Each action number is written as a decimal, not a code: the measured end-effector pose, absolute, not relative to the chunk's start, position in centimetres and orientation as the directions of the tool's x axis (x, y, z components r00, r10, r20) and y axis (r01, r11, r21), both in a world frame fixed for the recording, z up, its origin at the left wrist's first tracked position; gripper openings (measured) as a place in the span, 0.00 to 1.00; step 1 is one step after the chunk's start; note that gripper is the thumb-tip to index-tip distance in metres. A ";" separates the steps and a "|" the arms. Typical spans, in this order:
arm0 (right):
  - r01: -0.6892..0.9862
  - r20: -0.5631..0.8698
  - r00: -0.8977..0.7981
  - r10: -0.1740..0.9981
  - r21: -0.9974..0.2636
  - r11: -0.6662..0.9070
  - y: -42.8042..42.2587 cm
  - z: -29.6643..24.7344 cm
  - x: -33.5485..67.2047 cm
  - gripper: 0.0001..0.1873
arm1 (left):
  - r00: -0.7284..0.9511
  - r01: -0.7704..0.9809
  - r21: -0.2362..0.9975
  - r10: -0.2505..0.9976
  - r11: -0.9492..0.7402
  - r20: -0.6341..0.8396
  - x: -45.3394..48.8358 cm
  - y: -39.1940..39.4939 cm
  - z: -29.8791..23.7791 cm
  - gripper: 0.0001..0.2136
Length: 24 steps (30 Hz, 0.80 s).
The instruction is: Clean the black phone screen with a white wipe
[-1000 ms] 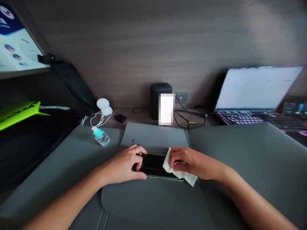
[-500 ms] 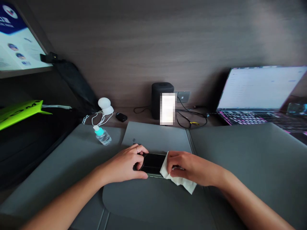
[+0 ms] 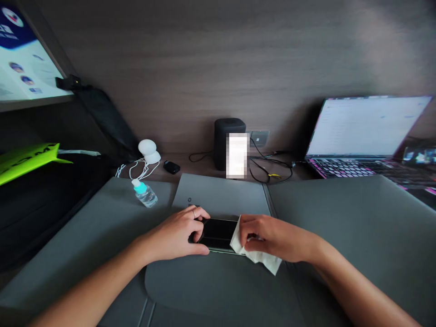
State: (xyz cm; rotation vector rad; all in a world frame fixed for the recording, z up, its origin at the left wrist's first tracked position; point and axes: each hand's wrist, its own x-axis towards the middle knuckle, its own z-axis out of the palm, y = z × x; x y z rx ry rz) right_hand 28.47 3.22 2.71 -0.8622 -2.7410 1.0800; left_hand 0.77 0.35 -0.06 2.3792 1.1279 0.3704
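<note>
A black smartphone [image 3: 220, 235] lies flat on the grey desk mat, its long side running left to right. My left hand [image 3: 185, 231], a ring on one finger, grips its left end with the thumb along the near edge and fingers at the far edge. Over the phone's right end, my right hand [image 3: 264, 236] pinches a white tissue [image 3: 267, 261] that rests against the screen. The tissue's loose part hangs toward me past the near edge, and it hides the right end of the phone.
A small clear bottle with a turquoise collar [image 3: 146, 194] lies to the left. Behind stand a white round-headed device [image 3: 147, 147], a small black object [image 3: 171, 167] and a black speaker [image 3: 221, 145]. Black cables [image 3: 272, 165] and an open laptop [image 3: 368, 131] are at the right.
My right hand has slid the tissue slightly to the right along the phone. The left hand keeps its grip on the phone. The view has shifted a little.
</note>
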 end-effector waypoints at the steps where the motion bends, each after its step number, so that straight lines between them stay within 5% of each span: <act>1: 0.467 -0.123 -0.843 0.524 -0.652 0.597 3.2 2.7 28.4 0.06 | 0.626 0.649 0.529 0.779 -0.547 0.037 0.8 0.4 -0.1 0.15; 24: 0.446 -0.022 -0.826 0.563 -0.637 0.629 3.3 1.6 26.5 0.06 | 0.613 0.650 0.538 0.788 -0.537 0.046 0.8 0.4 -0.1 0.15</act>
